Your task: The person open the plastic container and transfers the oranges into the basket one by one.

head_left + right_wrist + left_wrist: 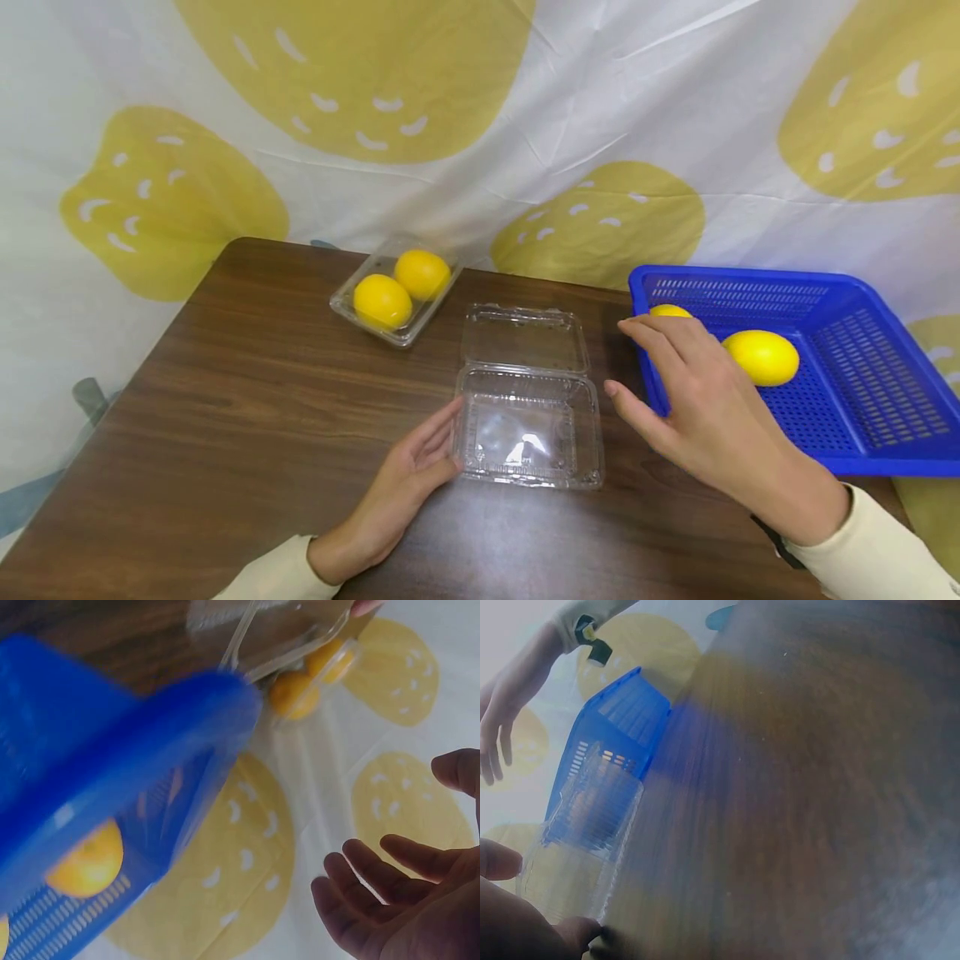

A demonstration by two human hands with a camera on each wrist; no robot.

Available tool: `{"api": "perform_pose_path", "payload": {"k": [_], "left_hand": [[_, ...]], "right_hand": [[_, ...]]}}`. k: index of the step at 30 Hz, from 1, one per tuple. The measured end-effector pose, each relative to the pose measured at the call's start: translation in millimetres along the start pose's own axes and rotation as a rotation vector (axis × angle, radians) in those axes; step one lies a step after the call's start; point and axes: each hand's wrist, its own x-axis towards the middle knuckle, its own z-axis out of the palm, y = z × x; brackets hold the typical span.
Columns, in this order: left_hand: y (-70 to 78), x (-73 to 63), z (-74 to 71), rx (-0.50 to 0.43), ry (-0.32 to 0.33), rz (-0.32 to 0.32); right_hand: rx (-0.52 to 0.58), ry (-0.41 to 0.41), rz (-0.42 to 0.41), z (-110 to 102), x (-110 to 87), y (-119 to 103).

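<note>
A hinged clear plastic clamshell box (525, 429) lies on the table with its lid (525, 337) folded back, and no fruit is in it. My left hand (405, 479) holds its left side, thumb near the front corner and fingers along the wall. In the left wrist view, fingertips (577, 930) touch the end of the box. Over the left rim of the blue basket (840, 458), my right hand (705, 408) hovers palm down, fingers apart and holding nothing. A yellow lemon (761, 358) sits in the basket; another (670, 311) is partly hidden behind my right hand.
At the back of the table, another clear box (401, 337) holds two yellow lemons (382, 302). A white cloth (585, 100) printed with yellow shapes hangs behind the brown wooden table (247, 400).
</note>
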Motion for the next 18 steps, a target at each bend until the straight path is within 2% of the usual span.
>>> {"api": "perform_pose_path", "payload": {"k": [5,9,14,18], "left_hand": [[0.2,-0.6,0.3,0.000,0.001,0.000],[-0.9,0.0,1.1,-0.005,0.006,0.002],[-1.2,-0.4,3.0,-0.004,0.041,0.006],[-1.4,-0.8,3.5,0.001,0.052,0.002]], "right_hand": [[0.050,-0.063,0.061,4.9,-11.2,-13.7],[0.092,-0.130,0.074,12.7,-22.0,-22.3],[0.093,-0.216,0.097,25.9,-35.6,-32.1],[0.088,-0.249,0.130,36.5,-45.9,-38.2]]}}
